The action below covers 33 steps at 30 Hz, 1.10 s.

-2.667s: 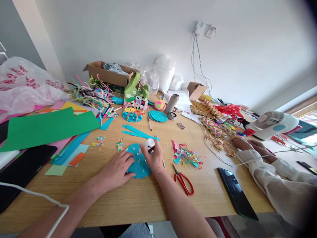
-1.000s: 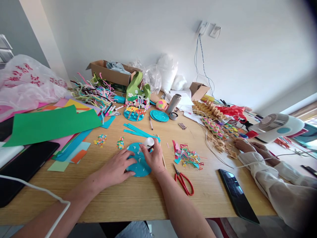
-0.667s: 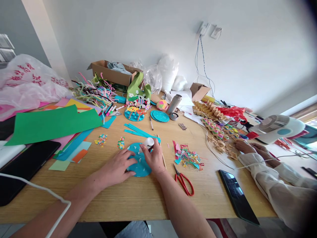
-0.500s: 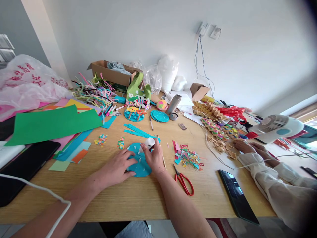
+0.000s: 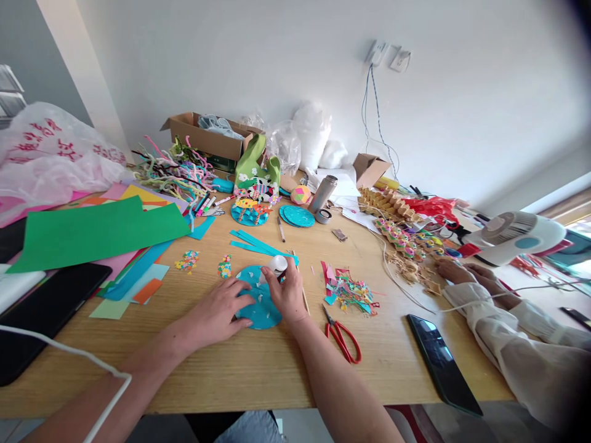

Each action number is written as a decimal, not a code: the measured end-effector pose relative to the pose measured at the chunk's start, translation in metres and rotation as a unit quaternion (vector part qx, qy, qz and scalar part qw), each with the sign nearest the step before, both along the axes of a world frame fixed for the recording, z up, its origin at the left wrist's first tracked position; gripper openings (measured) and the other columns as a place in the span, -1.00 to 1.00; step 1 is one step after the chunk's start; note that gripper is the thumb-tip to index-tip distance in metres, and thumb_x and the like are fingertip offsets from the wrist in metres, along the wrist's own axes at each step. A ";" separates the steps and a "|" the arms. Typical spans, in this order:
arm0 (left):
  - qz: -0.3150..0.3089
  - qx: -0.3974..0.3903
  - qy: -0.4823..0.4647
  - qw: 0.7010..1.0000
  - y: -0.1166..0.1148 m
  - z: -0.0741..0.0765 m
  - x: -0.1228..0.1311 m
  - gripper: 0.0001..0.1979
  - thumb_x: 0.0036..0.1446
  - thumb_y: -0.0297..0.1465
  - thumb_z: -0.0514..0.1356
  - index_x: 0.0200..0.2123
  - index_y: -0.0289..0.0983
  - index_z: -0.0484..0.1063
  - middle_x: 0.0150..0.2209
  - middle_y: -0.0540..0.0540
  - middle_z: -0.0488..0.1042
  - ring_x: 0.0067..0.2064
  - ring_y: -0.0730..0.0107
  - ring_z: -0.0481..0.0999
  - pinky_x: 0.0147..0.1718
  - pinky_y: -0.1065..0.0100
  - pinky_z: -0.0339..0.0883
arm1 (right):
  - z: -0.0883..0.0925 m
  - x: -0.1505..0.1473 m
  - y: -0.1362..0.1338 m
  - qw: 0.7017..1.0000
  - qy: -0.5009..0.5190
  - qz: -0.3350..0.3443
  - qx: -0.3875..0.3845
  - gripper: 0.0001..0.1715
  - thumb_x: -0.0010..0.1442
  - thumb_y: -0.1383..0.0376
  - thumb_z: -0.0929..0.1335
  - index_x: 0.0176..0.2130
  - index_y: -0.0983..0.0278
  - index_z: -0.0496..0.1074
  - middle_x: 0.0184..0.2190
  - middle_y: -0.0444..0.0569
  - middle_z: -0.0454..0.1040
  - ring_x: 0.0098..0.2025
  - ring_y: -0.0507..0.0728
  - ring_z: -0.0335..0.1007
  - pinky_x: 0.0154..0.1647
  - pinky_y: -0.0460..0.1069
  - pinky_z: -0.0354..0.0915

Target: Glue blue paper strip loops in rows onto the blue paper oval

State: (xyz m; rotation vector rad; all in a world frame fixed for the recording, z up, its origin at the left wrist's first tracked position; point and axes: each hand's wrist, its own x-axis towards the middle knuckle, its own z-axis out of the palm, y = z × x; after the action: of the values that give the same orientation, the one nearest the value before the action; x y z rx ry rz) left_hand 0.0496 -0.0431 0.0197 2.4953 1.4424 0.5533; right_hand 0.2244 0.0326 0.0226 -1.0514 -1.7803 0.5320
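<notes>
A blue paper disc (image 5: 261, 314) dotted with small white dabs lies on the table in front of me. My left hand (image 5: 229, 307) rests on its left side, fingers spread over the edge. Above the disc's right part my right hand (image 5: 289, 292) grips a small white glue bottle (image 5: 277, 265), tipped down toward the paper; its nozzle is mostly hidden by the fingers. Just beyond the disc are blue paper strips (image 5: 253, 244) and, at its upper left, small heaps of colored paper dots (image 5: 225, 266). A thin wooden stick (image 5: 305, 299) lies beside my right hand.
Red-handled scissors (image 5: 342, 339) and paper scraps (image 5: 353, 292) lie to the right, with a phone (image 5: 441, 363) further over. Another person's hands (image 5: 471, 277) work at the far right. Colored paper sheets (image 5: 101, 232) cover the left. A steel flask (image 5: 324, 194) stands behind.
The hands and the disc stay nearly in place. The glue bottle in my right hand has shifted very slightly; the view has moved a touch.
</notes>
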 end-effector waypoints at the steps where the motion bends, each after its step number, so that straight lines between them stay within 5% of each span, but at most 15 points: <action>1: -0.002 0.001 0.000 1.000 0.000 0.000 0.000 -0.70 0.08 -0.34 0.35 -0.07 -0.14 0.51 0.02 -0.13 0.44 0.10 0.04 0.37 0.11 -0.02 0.30 | 0.000 0.000 0.000 1.000 -0.002 0.002 -0.001 -0.67 0.20 0.06 0.34 -0.39 0.18 0.18 -0.60 -0.24 0.27 -0.56 0.01 0.14 -0.52 -0.10 0.07; 10: -0.006 -0.007 -0.004 1.000 0.002 -0.002 -0.001 -0.70 0.08 -0.36 0.34 -0.07 -0.14 0.50 0.02 -0.15 0.43 0.09 0.02 0.38 0.07 -0.04 0.32 | 0.000 0.001 0.001 1.000 0.004 0.017 -0.001 -0.69 0.20 0.10 0.36 -0.37 0.19 0.18 -0.58 -0.24 0.27 -0.57 0.01 0.15 -0.51 -0.09 0.06; 21: -0.002 -0.010 0.007 1.000 0.001 0.000 -0.001 -0.61 0.02 -0.27 0.39 -0.05 -0.15 0.49 0.06 -0.17 0.42 0.13 0.00 0.35 0.09 -0.05 0.30 | -0.001 0.003 0.008 0.992 0.107 -0.042 -0.058 -0.62 0.15 0.00 0.37 -0.39 0.20 0.21 -0.58 -0.26 0.25 -0.55 0.00 0.14 -0.53 -0.09 0.10; 29: -0.005 -0.016 0.014 1.000 0.002 -0.001 0.000 -0.58 -0.01 -0.29 0.41 -0.04 -0.18 0.51 0.06 -0.19 0.43 0.15 -0.04 0.34 0.13 -0.06 0.27 | 0.000 0.010 0.024 0.911 0.339 -0.030 -0.236 -0.48 0.06 -0.15 0.39 -0.41 0.22 0.26 -0.63 -0.25 0.29 -0.65 -0.02 0.18 -0.66 -0.10 0.12; 33: -0.013 -0.023 0.009 1.000 0.003 0.002 -0.001 -0.63 0.03 -0.33 0.39 -0.05 -0.19 0.52 0.05 -0.19 0.43 0.13 -0.02 0.35 0.10 -0.03 0.30 | 0.006 0.012 0.027 0.903 0.349 0.000 -0.251 -0.45 -0.01 -0.16 0.42 -0.45 0.23 0.27 -0.65 -0.24 0.30 -0.66 -0.03 0.20 -0.67 -0.12 0.13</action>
State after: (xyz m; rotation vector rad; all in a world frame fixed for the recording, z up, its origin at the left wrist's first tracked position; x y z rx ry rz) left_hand 0.0490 -0.0405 0.0213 2.4866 1.4104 0.4875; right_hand 0.2366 0.0598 0.0287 -1.0148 -1.0202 1.2387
